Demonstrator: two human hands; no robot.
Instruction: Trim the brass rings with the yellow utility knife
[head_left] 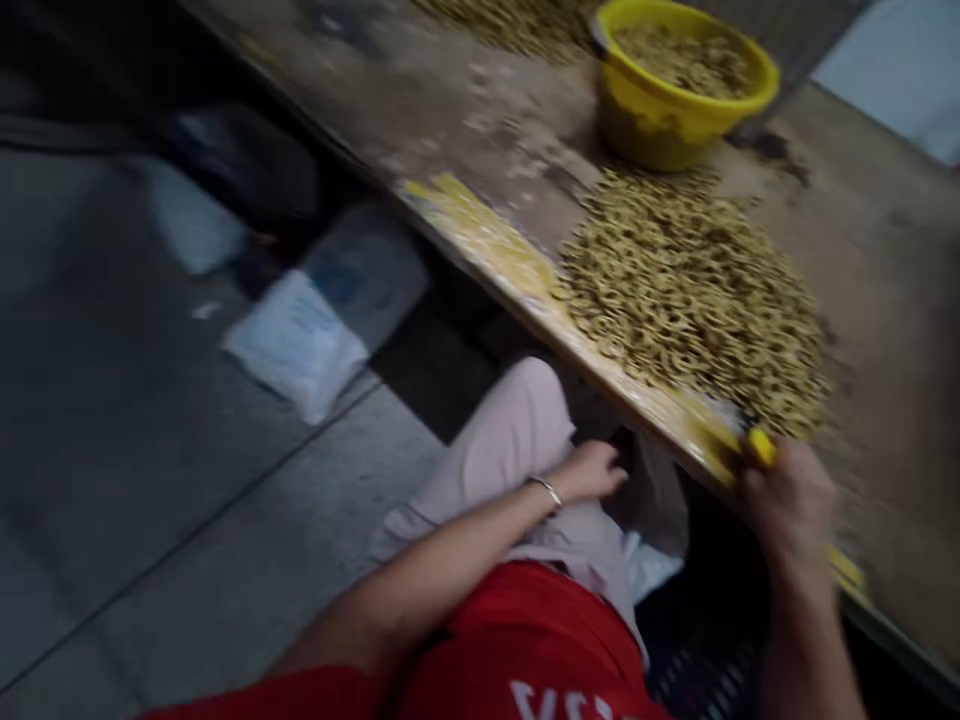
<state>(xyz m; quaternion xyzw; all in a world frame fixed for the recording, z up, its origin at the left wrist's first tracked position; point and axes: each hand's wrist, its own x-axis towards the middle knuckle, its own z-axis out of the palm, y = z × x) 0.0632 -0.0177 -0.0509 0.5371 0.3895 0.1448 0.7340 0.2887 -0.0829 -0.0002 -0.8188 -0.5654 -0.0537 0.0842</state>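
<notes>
My right hand [795, 495], blurred by motion, is closed at the table's front edge around a small yellow-handled tool [761, 447]. A dark part shows at the tool's far end, but its kind is unclear. Just beyond it spreads a pile of small tan ring-shaped pieces [690, 290]. Over my lap rests my left hand [592, 470], its fingers curled in and nothing visible in them. A yellow tub [652, 125], partly filled with similar pieces, stands behind the pile.
More pieces [517, 25] lie at the table's far side. Yellow tape [487, 235] covers part of the wooden table's [450, 110] front edge. White printed sacks [296, 340] lie on the grey floor at left. A pale sheet-like surface [900, 75] is at upper right.
</notes>
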